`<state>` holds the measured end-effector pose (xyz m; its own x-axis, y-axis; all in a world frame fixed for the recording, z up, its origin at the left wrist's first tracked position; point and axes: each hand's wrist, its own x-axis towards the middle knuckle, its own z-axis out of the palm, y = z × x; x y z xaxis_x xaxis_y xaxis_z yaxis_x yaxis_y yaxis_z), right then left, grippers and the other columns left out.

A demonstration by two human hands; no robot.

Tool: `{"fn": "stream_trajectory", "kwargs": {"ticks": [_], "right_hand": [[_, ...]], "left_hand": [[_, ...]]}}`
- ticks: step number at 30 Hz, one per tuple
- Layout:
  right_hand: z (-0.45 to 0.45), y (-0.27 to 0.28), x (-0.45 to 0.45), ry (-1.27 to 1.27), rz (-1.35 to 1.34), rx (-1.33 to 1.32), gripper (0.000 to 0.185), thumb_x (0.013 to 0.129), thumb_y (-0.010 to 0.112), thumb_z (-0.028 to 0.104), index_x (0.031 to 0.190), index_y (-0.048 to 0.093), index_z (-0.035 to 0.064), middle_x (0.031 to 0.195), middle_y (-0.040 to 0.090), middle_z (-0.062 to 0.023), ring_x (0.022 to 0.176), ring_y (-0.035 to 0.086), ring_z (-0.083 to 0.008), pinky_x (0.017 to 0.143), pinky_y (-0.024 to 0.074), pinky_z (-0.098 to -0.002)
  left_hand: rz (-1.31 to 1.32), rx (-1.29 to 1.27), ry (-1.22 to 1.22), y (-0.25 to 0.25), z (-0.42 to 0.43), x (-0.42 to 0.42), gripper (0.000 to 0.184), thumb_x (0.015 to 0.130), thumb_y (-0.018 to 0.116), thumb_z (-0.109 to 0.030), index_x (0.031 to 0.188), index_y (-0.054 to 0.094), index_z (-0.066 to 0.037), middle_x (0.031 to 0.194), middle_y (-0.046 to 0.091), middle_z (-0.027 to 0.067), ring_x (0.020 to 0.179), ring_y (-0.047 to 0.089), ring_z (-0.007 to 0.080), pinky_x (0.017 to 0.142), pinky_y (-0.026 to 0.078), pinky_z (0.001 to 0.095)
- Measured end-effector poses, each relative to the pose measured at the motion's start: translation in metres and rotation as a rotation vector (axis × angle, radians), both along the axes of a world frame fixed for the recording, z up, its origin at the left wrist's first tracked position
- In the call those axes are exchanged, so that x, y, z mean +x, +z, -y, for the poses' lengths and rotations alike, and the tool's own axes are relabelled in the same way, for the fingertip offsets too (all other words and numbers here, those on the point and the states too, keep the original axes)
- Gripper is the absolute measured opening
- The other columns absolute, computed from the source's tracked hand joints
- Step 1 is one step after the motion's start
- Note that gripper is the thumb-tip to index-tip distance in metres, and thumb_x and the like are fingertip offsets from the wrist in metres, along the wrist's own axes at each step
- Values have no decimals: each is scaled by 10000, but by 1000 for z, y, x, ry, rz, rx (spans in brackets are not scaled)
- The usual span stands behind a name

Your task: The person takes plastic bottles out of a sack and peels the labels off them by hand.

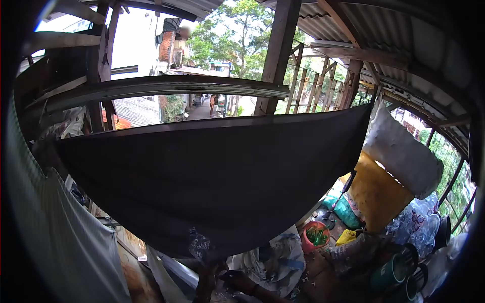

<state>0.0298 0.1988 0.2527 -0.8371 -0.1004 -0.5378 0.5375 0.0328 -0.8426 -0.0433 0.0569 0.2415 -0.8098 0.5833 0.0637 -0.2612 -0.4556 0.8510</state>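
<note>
Your left hand [206,279] is low down in front, its grip around the low end of a clear plastic bottle [199,244]. The bottle points up and leans a bit left. Your right hand [237,281] is just beside it, but it is too dark to tell if that grip holds anything. Behind the bottle hangs a big black cloth sheet [217,177]. To the right sits a round pinkish-red bucket [306,241] with green things inside. Far off stands a leafy green tree [245,33].

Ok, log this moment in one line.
left hand: holding clear bottle; right hand: close by; behind: dark cloth; image right: red bucket
</note>
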Motion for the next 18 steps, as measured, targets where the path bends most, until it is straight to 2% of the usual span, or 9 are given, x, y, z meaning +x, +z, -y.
{"fn": "stream_trajectory", "kwargs": {"ticks": [3, 4, 5, 8, 9, 12, 14, 15, 18], "right_hand": [[13, -20, -2, -76, 117, -104, 412, 944, 548, 318, 1281, 527, 81, 1137, 609, -80, 1058, 566, -132, 892, 491, -335], [13, -41, 7, -106, 62, -455, 427, 944, 545, 303, 1295, 500, 64, 1138, 605, -79, 1050, 571, -142, 893, 486, -332], [18, -41, 11, -138, 3, -806, 443, 944, 543, 288, 1309, 473, 47, 1138, 602, -78, 1043, 576, -152, 893, 482, -328], [46, -7, 23, -242, 148, -871, 451, 934, 552, 271, 1302, 451, 31, 1146, 594, -64, 1044, 578, -179, 897, 475, -317], [50, -20, 21, -245, 155, -881, 451, 934, 552, 271, 1302, 451, 31, 1146, 594, -64, 1044, 578, -179, 897, 475, -317], [61, -71, 6, -307, -94, -887, 469, 914, 577, 296, 1279, 457, 27, 1131, 597, -43, 1018, 583, -180, 856, 484, -311], [62, -61, 0, -325, -157, -981, 450, 906, 587, 292, 1259, 472, 38, 1104, 603, -37, 962, 590, -162, 805, 487, -312], [56, -56, 2, -296, -136, -889, 418, 903, 594, 289, 1228, 497, 45, 1053, 609, -27, 882, 590, -144, 723, 481, -306], [57, -41, 2, -325, -230, -891, 389, 911, 582, 292, 1205, 510, 48, 1013, 611, -15, 818, 584, -139, 668, 467, -294]], "left_hand": [[7, 24, 119, 10, 7, -14, 609, 879, 580, -283, 1399, 353, -63, 929, 619, 127, 794, 636, 250, 773, 524, 417], [73, 36, 208, 19, 12, -17, 712, 822, 669, -259, 1408, 321, -51, 943, 616, 151, 721, 648, 274, 689, 558, 424], [75, 29, 205, 25, 18, -22, 712, 822, 669, -259, 1408, 321, -51, 943, 616, 151, 721, 648, 274, 689, 558, 424], [38, 124, 217, 34, 35, -32, 724, 807, 676, -249, 1392, 326, -8, 1025, 621, 153, 853, 647, 267, 795, 535, 406], [38, 127, 188, 33, 38, -31, 712, 809, 674, -248, 1387, 334, -7, 1031, 621, 152, 867, 644, 266, 804, 530, 405], [39, 93, 56, 24, 42, -28, 679, 815, 665, -247, 1369, 359, -4, 1048, 619, 149, 907, 632, 262, 834, 514, 401], [27, 63, -32, 16, 44, -25, 656, 818, 659, -246, 1358, 376, -1, 1060, 618, 147, 934, 625, 260, 854, 504, 399], [19, 50, -70, 13, 45, -23, 646, 820, 656, -245, 1352, 384, 0, 1066, 618, 146, 947, 621, 259, 864, 498, 398], [-19, 11, -178, 7, 45, -24, 614, 826, 647, -244, 1335, 408, 3, 1084, 616, 144, 987, 610, 256, 894, 483, 394]]}}
